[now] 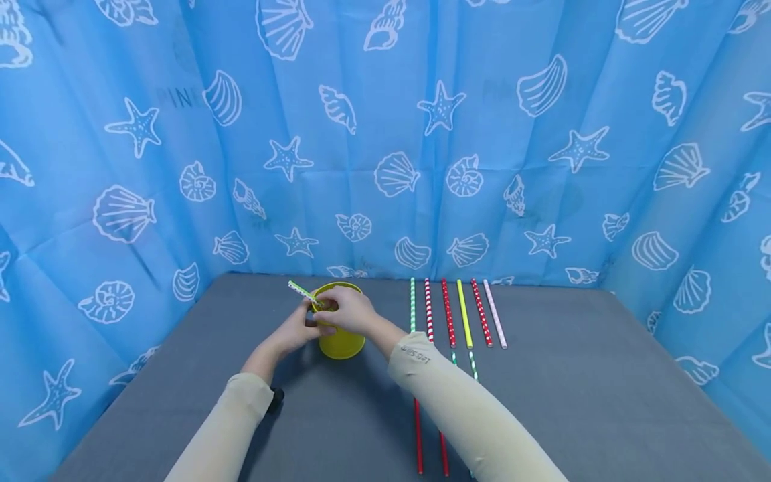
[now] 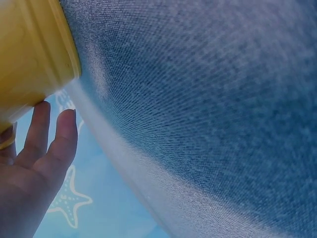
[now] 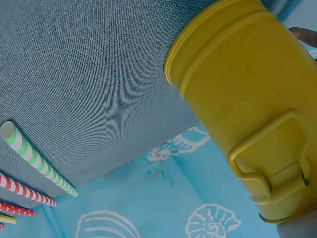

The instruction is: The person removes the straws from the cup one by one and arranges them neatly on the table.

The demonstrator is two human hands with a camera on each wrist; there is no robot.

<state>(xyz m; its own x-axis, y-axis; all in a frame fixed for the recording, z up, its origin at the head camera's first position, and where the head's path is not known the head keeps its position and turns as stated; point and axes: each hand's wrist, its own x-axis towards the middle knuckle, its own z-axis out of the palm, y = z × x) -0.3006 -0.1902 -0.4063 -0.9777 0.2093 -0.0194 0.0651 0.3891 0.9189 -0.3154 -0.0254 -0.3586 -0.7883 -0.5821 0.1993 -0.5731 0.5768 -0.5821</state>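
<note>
A yellow metal bucket (image 1: pixel 342 343) with a side handle (image 3: pixel 270 136) stands upright on the grey tabletop, left of centre. My left hand (image 1: pixel 293 333) grips its left side near the rim, the thumb across the front; the left wrist view shows fingers (image 2: pixel 37 131) against the wall. My right hand (image 1: pixel 346 309) is over the mouth, its fingertips pinching paper straws (image 1: pixel 301 291), one green and one spotted white, which lean out over the left rim. Their lower ends and the bucket's inside are hidden by my hands.
Right of the bucket, paper straws lie in rows: green-striped (image 1: pixel 412 304), red-striped (image 1: pixel 428 308), red spotted (image 1: pixel 448 314), yellow (image 1: pixel 464 314) and pale pink (image 1: pixel 495 314). Plain red straws (image 1: pixel 418 438) lie nearer, partly under my right sleeve. A blue shell-patterned curtain (image 1: pixel 385 134) surrounds the table.
</note>
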